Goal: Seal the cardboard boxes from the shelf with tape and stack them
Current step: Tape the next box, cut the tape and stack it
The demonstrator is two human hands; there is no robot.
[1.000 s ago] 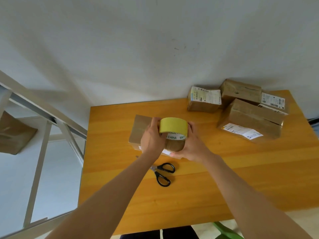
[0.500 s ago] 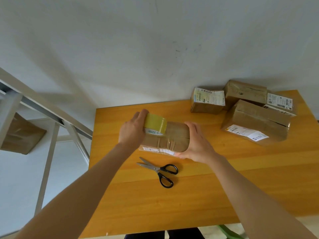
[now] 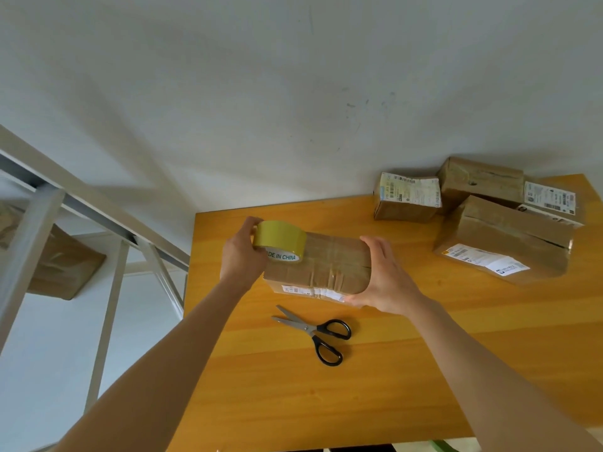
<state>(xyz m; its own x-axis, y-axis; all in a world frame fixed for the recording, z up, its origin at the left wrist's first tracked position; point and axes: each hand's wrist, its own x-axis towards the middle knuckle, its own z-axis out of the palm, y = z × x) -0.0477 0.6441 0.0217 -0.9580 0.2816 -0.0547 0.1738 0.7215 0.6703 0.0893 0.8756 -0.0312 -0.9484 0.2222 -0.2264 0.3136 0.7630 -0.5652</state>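
Cardboard box (image 3: pixel 323 262): left end hidden behind tape roll (image 3: pixel 280 238) gripped in left hand's (image 3: pixel 241 259) fingers; right hand's (image 3: pixel 388 282) fingers clasp it.

The tape roll (image 3: pixel 280 238) is showing "DE IN CHINA" on its white core; labels (image 3: pixel 486 262) on the held box (image 3: pixel 326 262) and the boxes (image 3: pixel 509 230) at two o'clock are appearing too small to read.

Orange table (image 3: pixel 391 402): scissors (image 3: pixel 315 329), central box (image 3: pixel 329 265), three boxes (image 3: pixel 509 236) far right.
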